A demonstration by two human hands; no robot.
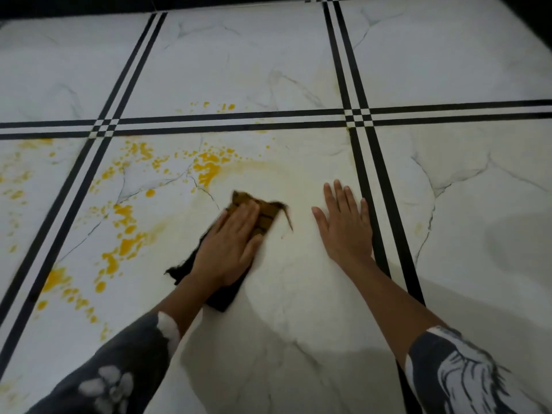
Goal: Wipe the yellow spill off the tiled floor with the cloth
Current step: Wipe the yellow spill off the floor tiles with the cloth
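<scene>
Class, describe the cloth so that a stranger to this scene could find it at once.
On the white marble-look tiled floor, find the central tile framed by black double lines. Near its middle, right of the yellow spill, the left hand presses flat on the cloth. Nothing else there is dark brown and crumpled.

From here I see only the two ends of the cloth [265,215]; the left hand [230,249] lies flat over its middle and hides it. The cloth's far edge is smeared by blur. The yellow spill [127,245] runs off the left edge. The bottom edge cuts off the left sleeve [119,369] and the right sleeve [457,372]. I cannot read the dark strip [89,4] along the top.
</scene>
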